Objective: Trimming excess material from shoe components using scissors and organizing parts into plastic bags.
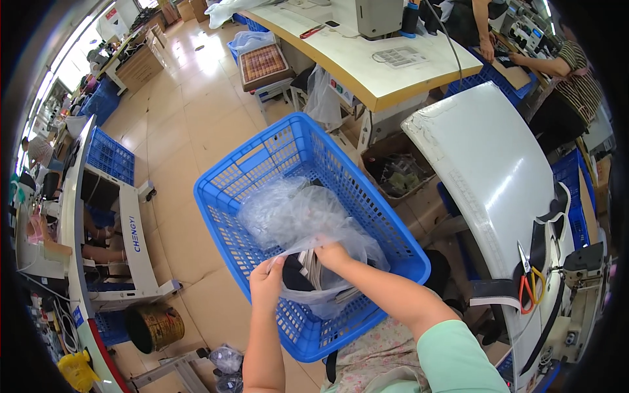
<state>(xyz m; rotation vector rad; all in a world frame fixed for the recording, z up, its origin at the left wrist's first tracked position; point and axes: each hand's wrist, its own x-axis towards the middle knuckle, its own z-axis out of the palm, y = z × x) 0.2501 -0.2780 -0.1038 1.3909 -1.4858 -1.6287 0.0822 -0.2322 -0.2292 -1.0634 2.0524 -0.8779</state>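
A blue plastic basket point(252, 159) with lattice walls stands right in front of me. Inside it lies a crumpled clear plastic bag point(288, 213), its mouth pulled wide. Between thumb and fingers, my left hand point(265, 280) pinches the bag's rim near the basket's left side. My right hand point(331, 255) is closed on the rim farther right; film partly covers its fingertips. Dark and pale flat strips point(308, 268), seemingly cut fabric pieces, show in the bag's opening between both hands.
At right, a white sewing table point(488, 170) holds scissors point(526, 278) with red and yellow handles and black strips. A yellow-edged table point(354, 59) stands ahead, beside a stool with a beaded seat point(263, 64). Co-workers sit far right and left. A rusty bucket point(154, 326) stands at left.
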